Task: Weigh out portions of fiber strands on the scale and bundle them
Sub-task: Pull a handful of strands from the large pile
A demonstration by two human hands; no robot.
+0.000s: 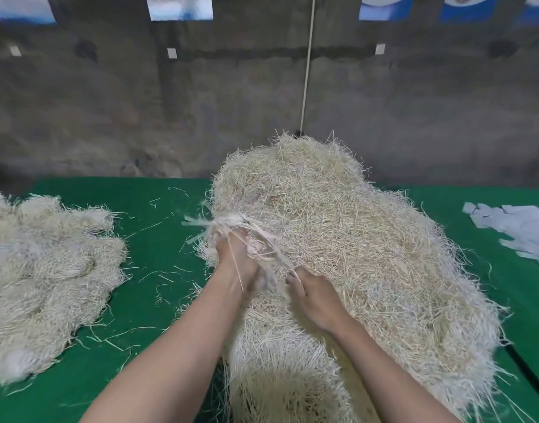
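A big loose heap of pale fiber strands (pixel 347 245) covers the middle and right of the green table (pixel 158 300). My left hand (pixel 236 257) grips a tuft of strands (pixel 231 227) at the heap's left edge; the tuft is blurred. My right hand (pixel 314 297) lies on the heap just right of it, fingers curled and pinching strands that run up to the tuft. No scale is in view.
Several bundled portions of fiber (pixel 45 270) lie piled on the table's left side. White paper strips (pixel 518 227) lie at the far right. Loose strands are scattered on the green cloth between the piles. A grey wall (pixel 201 102) stands behind, with a thin cord (pixel 308 65) hanging.
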